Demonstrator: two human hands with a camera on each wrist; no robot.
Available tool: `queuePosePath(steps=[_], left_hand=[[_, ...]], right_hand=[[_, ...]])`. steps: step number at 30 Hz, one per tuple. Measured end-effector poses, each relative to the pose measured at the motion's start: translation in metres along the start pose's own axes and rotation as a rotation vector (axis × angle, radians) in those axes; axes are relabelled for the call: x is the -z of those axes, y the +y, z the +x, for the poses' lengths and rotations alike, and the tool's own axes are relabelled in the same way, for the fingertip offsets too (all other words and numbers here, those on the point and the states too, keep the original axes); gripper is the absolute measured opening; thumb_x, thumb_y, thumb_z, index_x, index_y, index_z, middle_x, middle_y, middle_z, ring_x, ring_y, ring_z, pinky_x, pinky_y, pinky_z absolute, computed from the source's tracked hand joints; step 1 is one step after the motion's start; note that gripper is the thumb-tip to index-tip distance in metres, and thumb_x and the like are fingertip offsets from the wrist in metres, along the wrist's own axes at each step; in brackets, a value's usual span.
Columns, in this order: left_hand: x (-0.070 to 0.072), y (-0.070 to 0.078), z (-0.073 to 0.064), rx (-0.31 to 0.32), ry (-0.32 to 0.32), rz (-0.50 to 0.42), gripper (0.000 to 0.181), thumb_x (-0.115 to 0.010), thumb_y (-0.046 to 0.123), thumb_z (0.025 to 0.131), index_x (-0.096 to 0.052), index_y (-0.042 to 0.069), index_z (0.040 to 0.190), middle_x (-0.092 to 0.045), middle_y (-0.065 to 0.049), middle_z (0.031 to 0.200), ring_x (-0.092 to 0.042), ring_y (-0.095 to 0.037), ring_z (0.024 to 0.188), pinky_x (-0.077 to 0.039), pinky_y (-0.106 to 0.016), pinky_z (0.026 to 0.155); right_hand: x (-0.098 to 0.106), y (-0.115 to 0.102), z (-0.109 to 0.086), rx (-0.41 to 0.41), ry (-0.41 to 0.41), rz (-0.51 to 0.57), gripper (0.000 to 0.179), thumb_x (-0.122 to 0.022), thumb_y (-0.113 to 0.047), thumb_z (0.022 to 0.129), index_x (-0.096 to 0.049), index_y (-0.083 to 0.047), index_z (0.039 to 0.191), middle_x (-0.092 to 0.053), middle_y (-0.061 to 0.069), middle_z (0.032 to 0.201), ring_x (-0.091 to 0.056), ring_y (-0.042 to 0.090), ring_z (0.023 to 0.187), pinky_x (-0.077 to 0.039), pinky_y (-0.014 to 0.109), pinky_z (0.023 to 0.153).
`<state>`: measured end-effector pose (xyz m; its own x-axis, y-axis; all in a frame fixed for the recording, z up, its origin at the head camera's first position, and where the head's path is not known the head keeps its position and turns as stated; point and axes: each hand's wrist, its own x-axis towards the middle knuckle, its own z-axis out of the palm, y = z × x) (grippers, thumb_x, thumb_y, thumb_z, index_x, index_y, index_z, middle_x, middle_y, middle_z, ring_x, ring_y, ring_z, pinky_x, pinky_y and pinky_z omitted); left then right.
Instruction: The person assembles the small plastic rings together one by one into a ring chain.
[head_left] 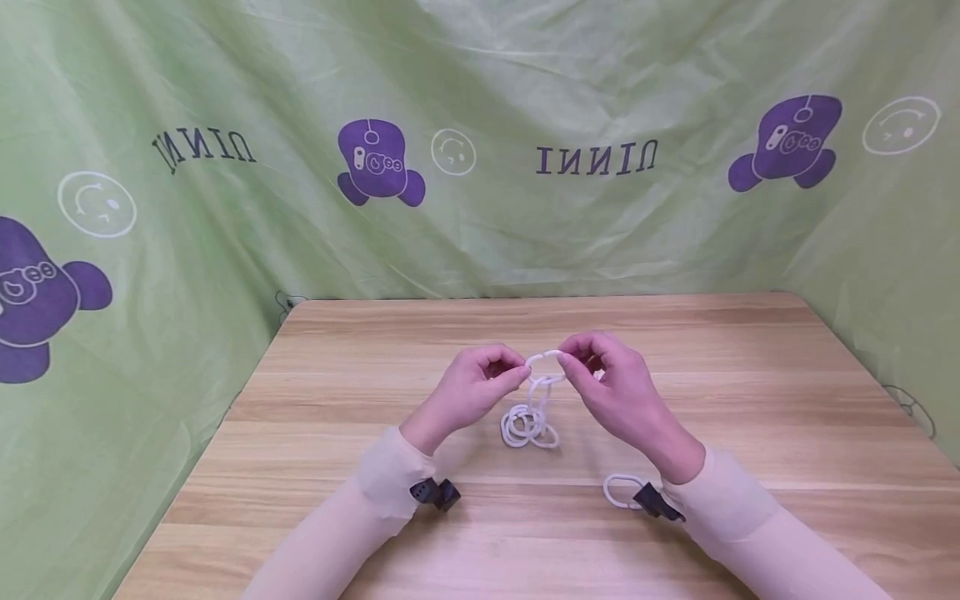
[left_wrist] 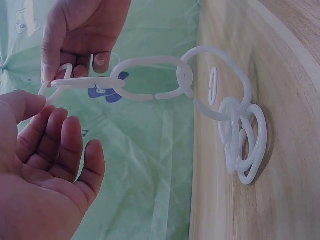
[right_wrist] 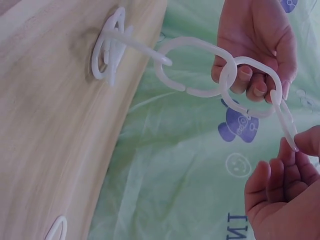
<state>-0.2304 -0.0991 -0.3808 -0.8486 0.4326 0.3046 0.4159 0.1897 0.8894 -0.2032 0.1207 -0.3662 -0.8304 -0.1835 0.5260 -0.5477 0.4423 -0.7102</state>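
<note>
Pale sleeves are slanting in from seven and five o'clock, each bearing a black wrist camera. Just beside the right one, a loose link is lying on the wooden table.

Farther up, the left hand is pinching the nine o'clock end of a white oval link, thumb and forefinger closing on its rim; the right hand is pinching the three o'clock end in the same manner. A small gap is showing in this link near twelve o'clock. The left wrist view is revealing what the head view hides — the left hand's other fingers are fanning apart, holding nothing — while the right wrist view is showing the right hand's spare fingers curling loosely.

From the oval link a chain is hanging toward six o'clock, into a heap of links resting on the table. Both wrist views are separating the hanging links — the head view is overlapping them — and the right one is cutting off the loose link at its lower edge.

Beyond the table, a green sheet is hanging in folds, bearing purple figures.
</note>
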Motion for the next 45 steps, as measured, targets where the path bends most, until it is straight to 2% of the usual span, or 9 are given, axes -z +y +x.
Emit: queuePosePath(steps=[9, 12, 19, 28, 32, 35, 40, 45], left_hand=[[0.000, 0.000, 0.002, -0.053, 0.006, 0.020, 0.005, -0.066, 0.007, 0.093, -0.068, 0.002, 0.092, -0.063, -0.003, 0.080, -0.058, -0.012, 0.073, -0.049, -0.025, 0.065], [0.000, 0.000, 0.002, -0.048, 0.017, 0.021, 0.006, -0.065, 0.008, 0.094, -0.067, 0.002, 0.093, -0.063, -0.003, 0.080, -0.058, -0.015, 0.072, -0.049, -0.025, 0.063], [0.003, 0.000, 0.001, -0.011, 0.055, -0.018, 0.006, -0.062, 0.005, 0.095, -0.064, 0.000, 0.095, -0.062, -0.008, 0.084, -0.061, -0.038, 0.077, -0.051, -0.025, 0.065], [0.003, -0.001, 0.000, -0.019, 0.070, -0.035, 0.004, -0.062, 0.002, 0.091, -0.063, -0.002, 0.092, -0.060, -0.005, 0.080, -0.057, -0.015, 0.071, -0.050, -0.023, 0.064], [0.002, -0.002, 0.000, -0.024, 0.060, -0.043, 0.004, -0.063, -0.001, 0.088, -0.063, -0.003, 0.092, -0.060, -0.005, 0.079, -0.055, -0.014, 0.071, -0.049, -0.022, 0.064], [0.001, -0.002, -0.001, -0.026, 0.052, -0.044, 0.005, -0.063, -0.001, 0.088, -0.063, -0.004, 0.092, -0.060, -0.004, 0.080, -0.055, -0.014, 0.071, -0.049, -0.022, 0.064], [-0.001, -0.001, -0.001, -0.040, 0.055, -0.035, 0.005, -0.064, -0.002, 0.087, -0.064, -0.002, 0.092, -0.060, -0.004, 0.080, -0.055, -0.014, 0.072, -0.048, -0.022, 0.064], [-0.001, -0.003, 0.000, -0.048, 0.053, -0.020, 0.005, -0.064, -0.002, 0.087, -0.064, -0.001, 0.092, -0.060, -0.004, 0.081, -0.055, -0.014, 0.072, -0.048, -0.022, 0.064]], right_hand=[[0.004, 0.007, -0.007, -0.077, -0.099, -0.027, 0.007, -0.066, -0.017, 0.095, -0.065, -0.014, 0.102, -0.062, -0.005, 0.086, -0.057, 0.014, 0.075, -0.050, 0.031, 0.064], [0.007, 0.010, -0.009, -0.090, -0.117, -0.026, 0.008, -0.066, -0.016, 0.095, -0.065, -0.014, 0.103, -0.063, -0.005, 0.086, -0.058, 0.014, 0.074, -0.051, 0.031, 0.064], [0.019, 0.031, -0.006, -0.135, -0.123, -0.081, 0.012, -0.062, -0.016, 0.097, -0.065, -0.008, 0.106, -0.063, -0.001, 0.087, -0.057, 0.018, 0.075, -0.049, 0.027, 0.064], [0.039, 0.076, 0.011, -0.297, -0.186, -0.139, 0.014, -0.058, -0.013, 0.097, -0.064, -0.003, 0.105, -0.062, 0.008, 0.089, -0.055, 0.022, 0.080, -0.047, 0.030, 0.067], [0.045, 0.093, 0.015, -0.382, -0.275, -0.195, 0.018, -0.058, -0.014, 0.095, -0.063, 0.000, 0.106, -0.062, 0.010, 0.090, -0.054, 0.022, 0.078, -0.047, 0.033, 0.068], [0.049, 0.103, 0.017, -0.417, -0.352, -0.278, 0.022, -0.057, -0.016, 0.093, -0.063, 0.002, 0.105, -0.063, 0.010, 0.091, -0.056, 0.022, 0.078, -0.048, 0.035, 0.070], [0.054, 0.112, 0.017, -0.450, -0.442, -0.424, 0.023, -0.058, -0.017, 0.091, -0.065, 0.001, 0.101, -0.064, 0.009, 0.088, -0.057, 0.022, 0.076, -0.048, 0.038, 0.070], [0.057, 0.117, 0.016, -0.448, -0.520, -0.512, 0.020, -0.062, -0.022, 0.091, -0.066, -0.003, 0.093, -0.064, 0.006, 0.083, -0.057, 0.023, 0.074, -0.048, 0.041, 0.070]])
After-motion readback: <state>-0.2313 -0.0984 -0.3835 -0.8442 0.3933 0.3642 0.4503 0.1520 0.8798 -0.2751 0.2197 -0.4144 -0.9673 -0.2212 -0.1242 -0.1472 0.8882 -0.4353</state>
